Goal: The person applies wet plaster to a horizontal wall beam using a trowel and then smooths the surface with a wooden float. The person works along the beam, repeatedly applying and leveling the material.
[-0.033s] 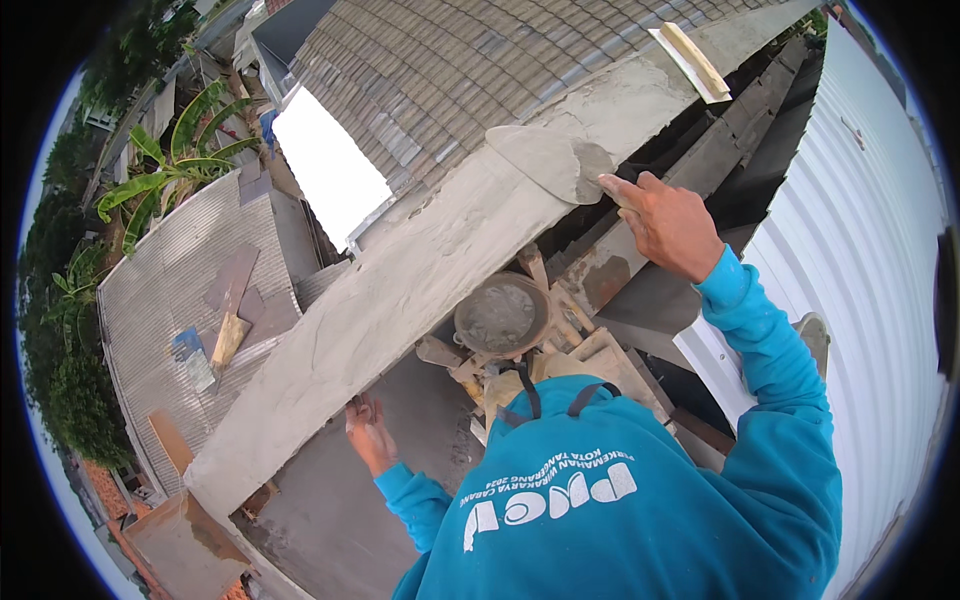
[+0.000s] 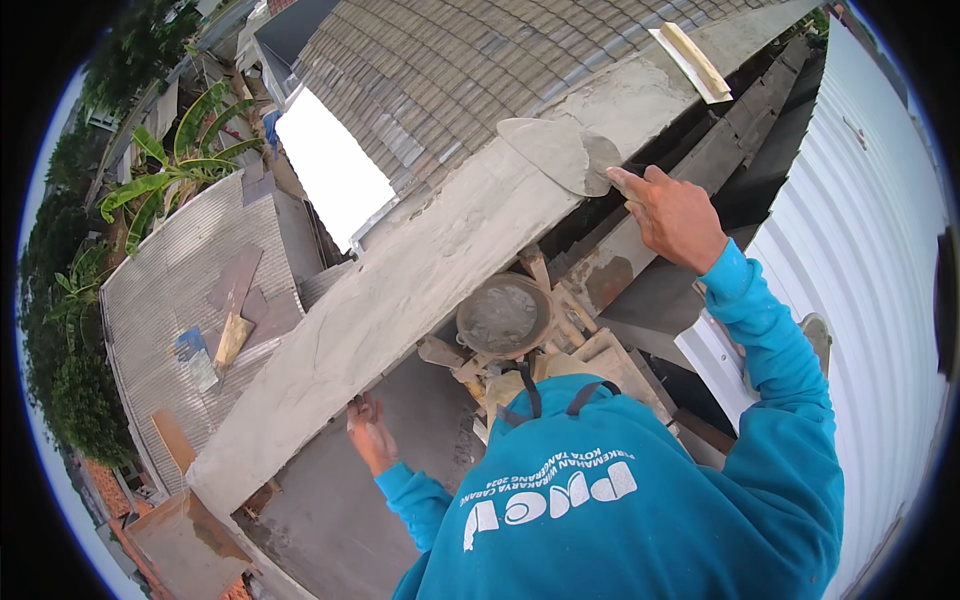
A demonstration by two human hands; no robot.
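My right hand (image 2: 678, 218) is closed round the handle end of a trowel (image 2: 560, 157). The trowel's broad grey, leaf-shaped blade lies flat against the top of a smoothed cement ledge (image 2: 400, 275), which crosses the view diagonally. Much of the handle is hidden in the fist. Lower on the left, my left hand (image 2: 371, 435) rests its fingers, somewhat apart, at the near edge of the ledge and holds nothing I can see. Between the two hands, below the ledge, a round bucket (image 2: 505, 315) contains wet grey mortar.
A wooden float (image 2: 692, 62) lies on the ledge's far right. Roof tiles (image 2: 420, 90) slope up beyond it. White corrugated sheeting (image 2: 850, 280) stands at right, beside a dark gap with beams. A lower roof (image 2: 190, 290) holding loose boards lies left, beyond the drop.
My right hand and the trowel have slid slightly right and upward along the ledge. The left hand stays at the ledge's edge.
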